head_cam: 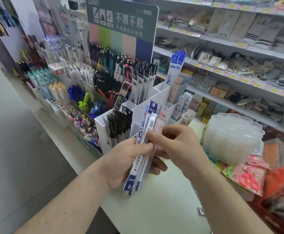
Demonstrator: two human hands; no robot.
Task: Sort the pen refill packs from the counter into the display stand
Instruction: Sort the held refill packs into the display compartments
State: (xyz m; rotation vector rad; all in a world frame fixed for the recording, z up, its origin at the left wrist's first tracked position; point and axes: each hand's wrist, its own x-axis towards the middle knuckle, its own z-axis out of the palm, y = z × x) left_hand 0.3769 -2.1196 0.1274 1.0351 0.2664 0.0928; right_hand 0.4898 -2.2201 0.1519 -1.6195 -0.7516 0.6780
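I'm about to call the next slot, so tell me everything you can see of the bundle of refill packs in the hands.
The bundle of refill packs is several long, narrow, clear plastic sleeves with blue-and-white printed cards, plus at least one pink-tinted pack behind. White refills show through the front sleeve. It is tilted, top leaning right, above the white counter, in front of the white display stand. The left hand grips its middle; the right hand pinches its upper part. The exact count is unclear.

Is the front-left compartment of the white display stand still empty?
No, the front-left compartment of the white display stand already holds a row of dark refill packs standing upright.
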